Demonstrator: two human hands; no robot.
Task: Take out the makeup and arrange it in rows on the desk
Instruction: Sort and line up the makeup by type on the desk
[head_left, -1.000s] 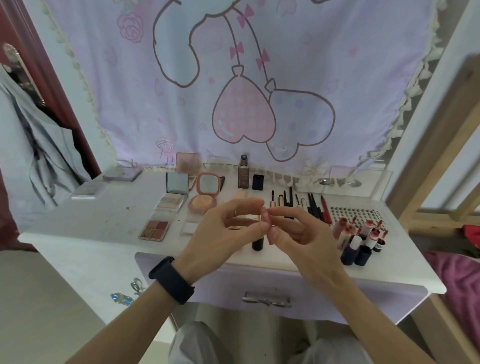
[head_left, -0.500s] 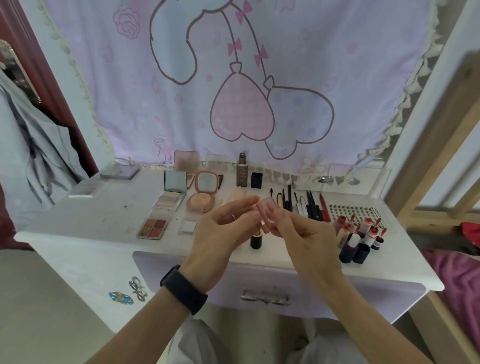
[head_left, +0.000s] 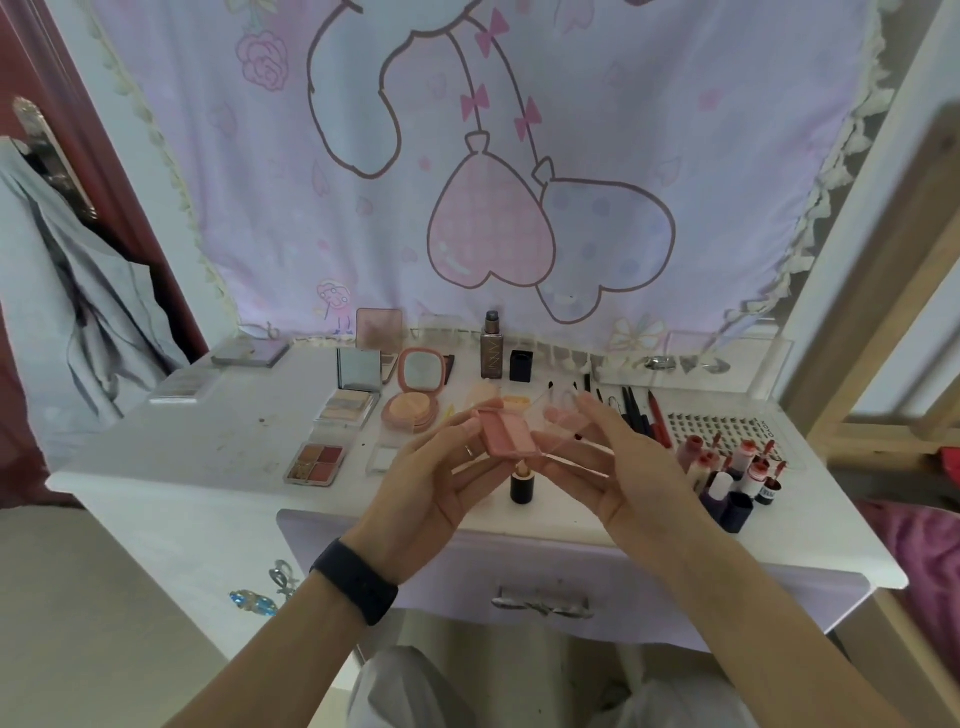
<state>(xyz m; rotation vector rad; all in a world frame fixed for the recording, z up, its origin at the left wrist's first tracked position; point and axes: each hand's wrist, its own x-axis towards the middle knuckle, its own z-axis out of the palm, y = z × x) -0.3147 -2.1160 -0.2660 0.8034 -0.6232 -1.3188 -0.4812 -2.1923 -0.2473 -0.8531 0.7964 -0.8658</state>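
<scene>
Above the front edge of the desk (head_left: 208, 441), the left hand (head_left: 431, 483) pinches the base of a pink blush compact (head_left: 511, 439), while the right hand (head_left: 618, 467) pinches its clear lid (head_left: 558, 423), swung open. With only fingertips on it, the compact could slip and topple the upright lipstick (head_left: 521, 483) just below. Forcing the lid further back could also strain the hinge.

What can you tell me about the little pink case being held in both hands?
The pink case is a small, flat, rectangular compact, plastic by its look, with pink powder inside. Its clear lid stands open. The left hand pinches the base, the right hand holds the lid, above the white desk.
</scene>
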